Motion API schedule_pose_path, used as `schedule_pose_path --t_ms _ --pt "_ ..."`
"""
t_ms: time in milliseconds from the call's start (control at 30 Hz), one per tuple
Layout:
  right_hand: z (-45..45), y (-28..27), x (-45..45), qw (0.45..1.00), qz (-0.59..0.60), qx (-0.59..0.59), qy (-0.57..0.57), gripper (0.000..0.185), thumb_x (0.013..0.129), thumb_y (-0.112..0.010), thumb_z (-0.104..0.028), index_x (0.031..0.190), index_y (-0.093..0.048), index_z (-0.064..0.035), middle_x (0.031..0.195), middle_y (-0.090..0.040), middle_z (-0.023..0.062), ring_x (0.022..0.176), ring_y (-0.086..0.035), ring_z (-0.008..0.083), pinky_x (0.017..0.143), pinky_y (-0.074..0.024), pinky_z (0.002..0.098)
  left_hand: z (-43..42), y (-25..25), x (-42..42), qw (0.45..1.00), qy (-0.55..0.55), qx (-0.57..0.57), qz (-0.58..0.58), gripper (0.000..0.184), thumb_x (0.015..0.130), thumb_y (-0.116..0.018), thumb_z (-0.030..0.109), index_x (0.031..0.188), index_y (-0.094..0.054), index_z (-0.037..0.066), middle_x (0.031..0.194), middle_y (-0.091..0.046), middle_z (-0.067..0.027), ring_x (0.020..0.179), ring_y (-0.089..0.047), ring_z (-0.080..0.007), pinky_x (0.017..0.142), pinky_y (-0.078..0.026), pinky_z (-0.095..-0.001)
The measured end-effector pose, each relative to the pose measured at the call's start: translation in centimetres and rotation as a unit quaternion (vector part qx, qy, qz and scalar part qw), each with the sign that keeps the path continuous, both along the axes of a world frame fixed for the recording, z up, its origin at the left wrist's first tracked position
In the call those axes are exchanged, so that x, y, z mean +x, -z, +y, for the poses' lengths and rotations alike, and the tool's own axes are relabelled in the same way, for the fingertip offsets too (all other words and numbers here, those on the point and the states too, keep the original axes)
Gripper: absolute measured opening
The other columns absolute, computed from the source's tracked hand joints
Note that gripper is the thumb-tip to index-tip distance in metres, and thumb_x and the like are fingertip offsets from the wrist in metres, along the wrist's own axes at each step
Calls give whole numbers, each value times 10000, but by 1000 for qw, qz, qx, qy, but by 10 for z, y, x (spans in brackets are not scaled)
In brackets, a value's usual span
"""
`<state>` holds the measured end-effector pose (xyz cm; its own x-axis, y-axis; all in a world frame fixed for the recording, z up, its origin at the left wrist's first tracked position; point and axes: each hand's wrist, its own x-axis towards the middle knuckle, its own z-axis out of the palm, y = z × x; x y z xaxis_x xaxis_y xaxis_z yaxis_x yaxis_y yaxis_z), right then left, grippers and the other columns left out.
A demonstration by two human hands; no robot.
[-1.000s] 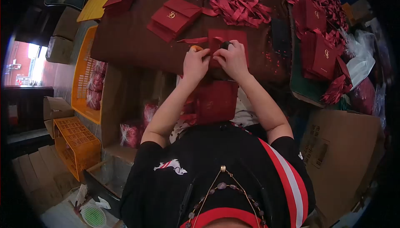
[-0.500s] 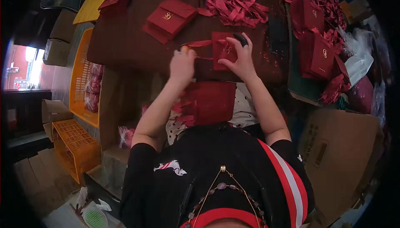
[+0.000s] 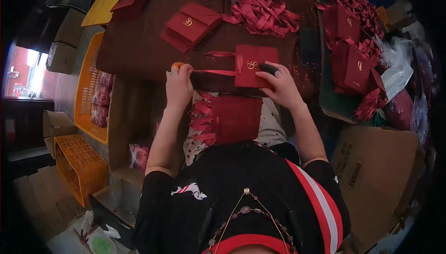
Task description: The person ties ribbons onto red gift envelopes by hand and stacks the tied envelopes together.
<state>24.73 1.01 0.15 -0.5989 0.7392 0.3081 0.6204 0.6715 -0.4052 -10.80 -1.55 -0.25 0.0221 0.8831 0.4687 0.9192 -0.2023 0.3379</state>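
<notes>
On the brown cloth, pouch in hand: one dark red pouch [image 3: 246,78], flat and squarish, its gold lettering turned sideways; we take it as the centre of our clock, with our body at six.
Ribbons on it: two red tails show toward nine o'clock, the upper tail [image 3: 220,54] loose and slightly wavy, the lower tail [image 3: 213,72] drawn straight; a ribbon strip also crosses the face near its nine o'clock side.
Left hand: we have our left hand [image 3: 179,84] at nine o'clock, fingers close together in a narrow pinch on the lower tail's far end, an orange cover at a fingertip.
Right hand: we keep our right hand [image 3: 284,88] at four o'clock, thumb and finger narrowly apart at the pouch's side, one black finger cover [image 3: 267,68] touching it; whether we pinch or just press, we cannot tell.
Lap: one red pile [image 3: 237,120] near seven, ribbons fanned toward nine.
Cloth: one lettered stack [image 3: 189,24] at ten, one ribbon heap [image 3: 265,12] at twelve, one dark slab [image 3: 308,48] between two and three.
Green table: two lettered bundles, the farther bundle [image 3: 342,22] at two, the nearer bundle [image 3: 355,68] at three.
Floor side: two orange crates [image 3: 80,145] between eight and nine, one large cardboard box [image 3: 378,161] at four.
</notes>
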Motion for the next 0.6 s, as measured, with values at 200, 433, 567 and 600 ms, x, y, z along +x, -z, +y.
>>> schedule_pose_path --t_ms 200,433,567,600 --pt "-4 -61 0 953 292 -30 73 316 798 -818 -92 1103 -738 -75 973 -729 109 895 -698 227 756 -548 328 3 -56 14 989 -4 144 -42 55 955 -598 115 996 -624 89 960 -631 -144 887 -580 -369 764 -448 -456" --pt "69 -29 -31 963 164 102 188 361 841 -782 -330 1152 -710 -161 922 -636 150 908 -595 369 802 -505 458 22 -37 52 997 -64 37 13 335 912 -687 226 1196 -592 76 1184 -596 -192 966 -592 -404 846 -466 -473" --pt "117 -20 -38 958 119 157 206 287 830 -770 -262 1102 -726 -182 917 -621 138 957 -584 347 801 -501 447 16 -8 93 983 181 25 -4 503 918 -698 270 1362 -543 92 1343 -576 -181 975 -607 -402 881 -466 -464" --pt "126 -16 -39 959 65 180 209 251 821 -773 -257 1058 -733 -184 903 -618 131 955 -580 341 803 -498 449 15 -5 102 974 226 18 -8 512 916 -703 284 1366 -545 98 1363 -573 -176 954 -613 -396 875 -472 -462"
